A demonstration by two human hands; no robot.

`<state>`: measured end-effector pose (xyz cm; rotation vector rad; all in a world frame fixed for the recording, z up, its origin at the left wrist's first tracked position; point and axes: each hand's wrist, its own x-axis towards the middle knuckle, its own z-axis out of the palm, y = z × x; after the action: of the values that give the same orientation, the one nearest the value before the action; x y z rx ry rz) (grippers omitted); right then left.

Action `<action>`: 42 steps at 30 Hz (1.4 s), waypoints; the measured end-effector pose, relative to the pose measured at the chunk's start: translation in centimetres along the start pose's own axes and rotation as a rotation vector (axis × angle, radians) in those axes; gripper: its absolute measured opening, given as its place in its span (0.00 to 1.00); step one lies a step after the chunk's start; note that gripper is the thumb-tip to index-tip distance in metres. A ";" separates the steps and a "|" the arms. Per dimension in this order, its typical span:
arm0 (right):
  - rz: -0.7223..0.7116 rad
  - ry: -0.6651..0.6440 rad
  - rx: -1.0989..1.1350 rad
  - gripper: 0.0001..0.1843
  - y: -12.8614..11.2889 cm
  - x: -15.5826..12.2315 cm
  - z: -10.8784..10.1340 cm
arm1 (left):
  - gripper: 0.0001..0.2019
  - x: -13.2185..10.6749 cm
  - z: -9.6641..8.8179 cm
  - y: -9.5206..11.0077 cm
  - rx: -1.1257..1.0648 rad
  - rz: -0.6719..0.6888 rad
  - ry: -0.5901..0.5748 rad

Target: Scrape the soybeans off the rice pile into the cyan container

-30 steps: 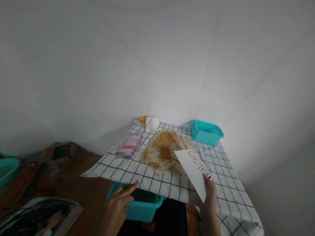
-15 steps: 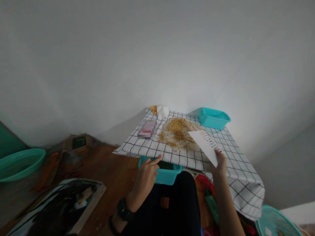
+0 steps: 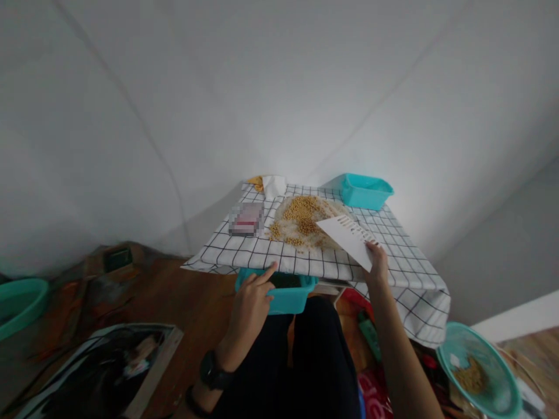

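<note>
the right hand (image 3: 376, 263) is gripping a white slotted sheet (image 3: 344, 236) by its near end, fingers closing round it, probably leaving the far end free at the yellow beans (image 3: 301, 208), which are lying beyond both hands. the left hand (image 3: 252, 298), half-open, index extending, is visibly holding nothing beside the turquoise tub (image 3: 289, 302); contact is staying unclear.
</note>
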<state>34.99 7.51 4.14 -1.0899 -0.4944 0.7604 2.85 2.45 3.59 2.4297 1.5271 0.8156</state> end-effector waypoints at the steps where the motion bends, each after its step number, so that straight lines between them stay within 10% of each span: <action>1: 0.001 0.001 0.002 0.21 0.0 0.0 0.0 | 0.11 0.0 0.0 0.0 0.002 0.002 -0.005; 12: 0.027 -0.064 0.086 0.13 -0.7 -0.5 -0.1 | 0.15 -3.2 2.4 1.5 -0.004 0.245 0.146; 33: -0.027 -0.090 -0.127 0.22 -3.3 -1.5 -0.4 | 0.18 -5.1 0.6 1.5 0.006 0.471 -0.028; 38: -0.169 -0.157 -0.262 0.15 -3.4 -0.1 -0.1 | 0.15 -4.4 -1.1 0.7 -0.068 0.297 0.044; 42: -0.195 -0.198 -0.340 0.13 -3.3 -0.4 0.1 | 0.11 -3.9 -0.7 -1.5 -0.010 -0.151 0.190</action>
<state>35.67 6.43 7.25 -1.2634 -0.9095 0.6281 0.04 -0.39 2.15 2.2506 1.7427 1.0449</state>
